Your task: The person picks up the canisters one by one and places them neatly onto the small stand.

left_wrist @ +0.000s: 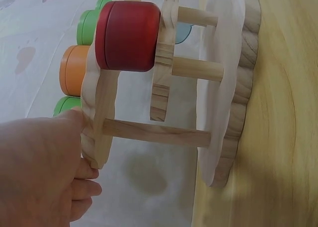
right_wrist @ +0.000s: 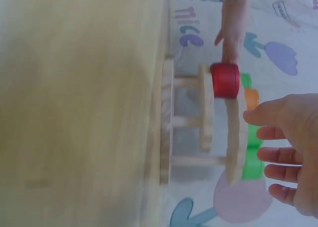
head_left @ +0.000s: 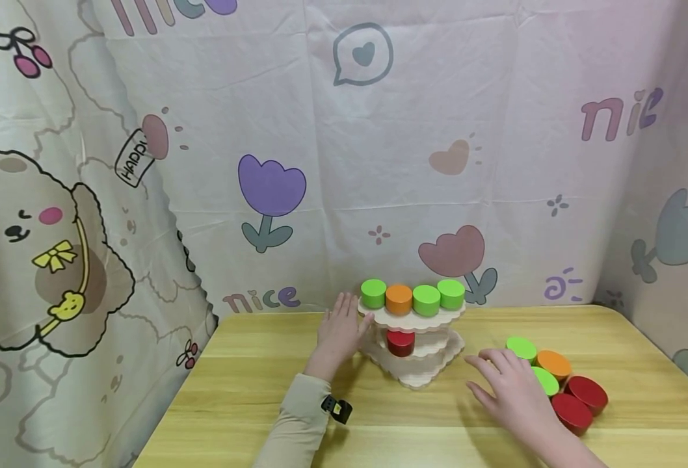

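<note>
A tiered wooden stand [head_left: 417,372] with scalloped shelves stands on the table. Its top shelf bears three green cylinders [head_left: 426,300] and an orange cylinder [head_left: 399,299]; a red cylinder [head_left: 400,343] sits on the tier below. At the stand's left side is my left hand [head_left: 338,331], fingers extended, thumb at the top shelf's rim. In the left wrist view, the thumb side meets that shelf's edge. My right hand [head_left: 508,393] hovers to the right of the stand, fingers spread and slightly bent, holding nothing. It partly covers a green cylinder [head_left: 545,381] in the head view.
Beside my right hand lie another green cylinder [head_left: 521,349], an orange cylinder [head_left: 554,364] and two red cylinders [head_left: 572,413]. Behind the wooden table [head_left: 233,383] hangs a printed curtain [head_left: 373,162]. The left wrist wears a black band [head_left: 337,409].
</note>
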Motion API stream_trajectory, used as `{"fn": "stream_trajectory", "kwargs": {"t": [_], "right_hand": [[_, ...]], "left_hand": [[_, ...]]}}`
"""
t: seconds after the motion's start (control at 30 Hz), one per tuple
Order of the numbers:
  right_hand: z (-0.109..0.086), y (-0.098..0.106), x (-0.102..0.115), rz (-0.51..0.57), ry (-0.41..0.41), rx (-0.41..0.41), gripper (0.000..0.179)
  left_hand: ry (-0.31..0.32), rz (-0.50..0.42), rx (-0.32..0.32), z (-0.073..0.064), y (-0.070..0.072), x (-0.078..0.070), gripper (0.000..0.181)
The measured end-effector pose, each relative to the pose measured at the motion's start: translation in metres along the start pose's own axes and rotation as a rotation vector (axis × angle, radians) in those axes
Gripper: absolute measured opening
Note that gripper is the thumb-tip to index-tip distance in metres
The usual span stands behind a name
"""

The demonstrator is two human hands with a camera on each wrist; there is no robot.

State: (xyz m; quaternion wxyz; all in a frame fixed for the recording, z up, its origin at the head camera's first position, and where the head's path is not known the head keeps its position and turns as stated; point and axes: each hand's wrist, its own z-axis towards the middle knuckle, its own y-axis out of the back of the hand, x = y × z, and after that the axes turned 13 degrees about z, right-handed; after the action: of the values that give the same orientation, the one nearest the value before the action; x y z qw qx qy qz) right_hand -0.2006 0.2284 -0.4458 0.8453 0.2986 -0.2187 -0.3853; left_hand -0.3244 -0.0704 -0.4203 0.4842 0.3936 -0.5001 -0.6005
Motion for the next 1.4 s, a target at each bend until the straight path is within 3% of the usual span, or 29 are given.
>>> {"fn": "stream_trajectory", "kwargs": {"t": [0.3,0.5,0.63,0.73,0.87,1.1,1.4], "right_hand": [[-0.022,0.025,-0.010,-0.044,-0.180,0.082,0.049],[-0.035,0.037,-0.016,-0.065,-0.295,0.100,0.044],[-0.045,0.044,-0.024,-0.082,-0.313,0.096,0.041],[-0.053,0.051,-0.031,-0.089,-0.360,0.139,0.043],[-0.062,0.057,-0.041,-0.100,-0.427,0.191,0.050],[-0.076,0.061,-0.057,-0.141,-0.483,0.207,0.058],[-0.082,0.061,-0.071,-0.187,-0.534,0.360,0.060]], "left_hand": [[-0.004,0.019,-0.011,0.000,0.001,-0.001,0.072],[-0.004,0.040,-0.015,0.001,0.001,-0.002,0.071],[-0.001,0.043,-0.015,0.001,0.002,-0.002,0.072],[0.000,0.043,-0.008,0.000,0.003,-0.003,0.073],[0.005,0.040,-0.003,0.000,0.004,-0.003,0.072],[0.005,0.035,-0.002,0.000,0.002,-0.002,0.072],[0.004,0.019,0.002,0.000,-0.001,-0.001,0.072]]}}
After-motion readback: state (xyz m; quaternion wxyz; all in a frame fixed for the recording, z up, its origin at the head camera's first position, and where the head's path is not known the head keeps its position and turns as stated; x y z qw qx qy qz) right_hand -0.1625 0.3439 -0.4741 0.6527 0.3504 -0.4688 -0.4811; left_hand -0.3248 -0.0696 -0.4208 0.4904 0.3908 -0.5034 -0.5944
